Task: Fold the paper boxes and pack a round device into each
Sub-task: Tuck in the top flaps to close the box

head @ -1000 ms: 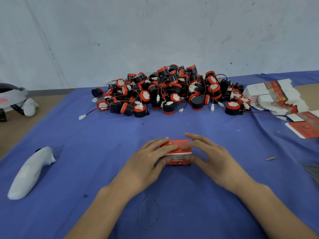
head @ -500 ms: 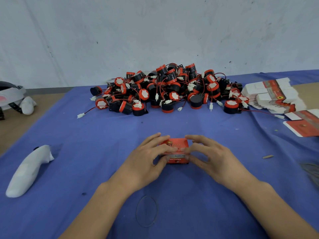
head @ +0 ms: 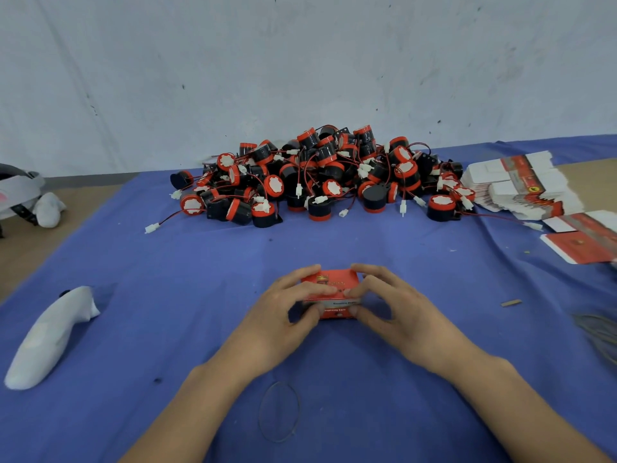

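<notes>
- At the near middle of the blue-covered worktop: a small red paper box, held between both hands.
- Left hand: fingers curled over the box top, thumb at its near left corner.
- Right hand: gripping the right end likewise, fingertips meeting the left's on the lid.
- Far side: heap of round devices, black and red, wires trailing.
- Far right: stacked flat box blanks.
- Left: white controller.
</notes>
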The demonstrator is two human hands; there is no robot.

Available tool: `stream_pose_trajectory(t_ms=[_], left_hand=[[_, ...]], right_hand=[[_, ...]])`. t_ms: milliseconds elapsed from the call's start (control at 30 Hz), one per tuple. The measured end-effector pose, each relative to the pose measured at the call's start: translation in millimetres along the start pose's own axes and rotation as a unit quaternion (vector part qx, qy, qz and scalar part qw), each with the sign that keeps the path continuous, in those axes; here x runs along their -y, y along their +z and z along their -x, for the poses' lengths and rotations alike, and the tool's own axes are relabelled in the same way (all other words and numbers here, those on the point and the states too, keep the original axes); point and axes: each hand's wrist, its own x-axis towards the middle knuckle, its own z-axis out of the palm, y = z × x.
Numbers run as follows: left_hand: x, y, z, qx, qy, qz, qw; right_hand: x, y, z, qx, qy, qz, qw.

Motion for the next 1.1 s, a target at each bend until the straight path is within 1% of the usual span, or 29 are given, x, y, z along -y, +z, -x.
stream_pose_trajectory(t_ms=[100, 167, 267, 333, 367, 433, 567, 733, 833, 900, 933, 1000, 1033, 1067, 1100], left_hand=[[-12, 0, -4, -0.063, -0.016, 0.054, 0.996], [-24, -1, -10, -0.109, -0.043, 0.13, 0.985], [-41, 5, -19, -0.158, -0.061, 0.252, 0.953], [-51, 14, -25, -0.189, -0.073, 0.288, 0.936], [-54, 18, -27, -0.206, -0.08, 0.293, 0.93], [-59, 25, -34, -0.233, -0.098, 0.3, 0.92], [-65, 34, -48, -0.255, -0.133, 0.32, 0.903], [-77, 53, -48, -0.221, -0.154, 0.34, 0.901], [-88, 62, -37, -0.185, -0.137, 0.351, 0.908], [-93, 63, -25, -0.126, -0.107, 0.349, 0.922], [-98, 63, -20, -0.081, -0.095, 0.345, 0.93], [-115, 61, -13, 0.004, -0.085, 0.349, 0.933], [-127, 61, -12, 0.021, -0.083, 0.347, 0.934], [-141, 60, -14, 0.018, -0.082, 0.344, 0.935], [-157, 61, -17, 0.001, -0.091, 0.355, 0.931]], right_hand=[[5, 1, -5, -0.041, 0.049, -0.137, 0.989], [16, 5, -10, -0.071, 0.063, -0.243, 0.965], [40, 18, -19, -0.114, 0.064, -0.392, 0.911], [54, 30, -24, -0.15, 0.09, -0.468, 0.866], [58, 34, -28, -0.176, 0.103, -0.488, 0.849], [63, 35, -34, -0.227, 0.128, -0.494, 0.829], [62, 31, -39, -0.286, 0.16, -0.489, 0.809], [57, 22, -24, -0.329, 0.212, -0.455, 0.8], [57, 8, -9, -0.345, 0.216, -0.433, 0.804], [55, -6, 7, -0.358, 0.202, -0.413, 0.813], [52, -15, 18, -0.368, 0.199, -0.404, 0.814], [48, -33, 42, -0.382, 0.205, -0.387, 0.814], [48, -41, 55, -0.393, 0.207, -0.388, 0.808], [48, -51, 67, -0.41, 0.211, -0.401, 0.792], [51, -60, 79, -0.431, 0.221, -0.422, 0.766]])
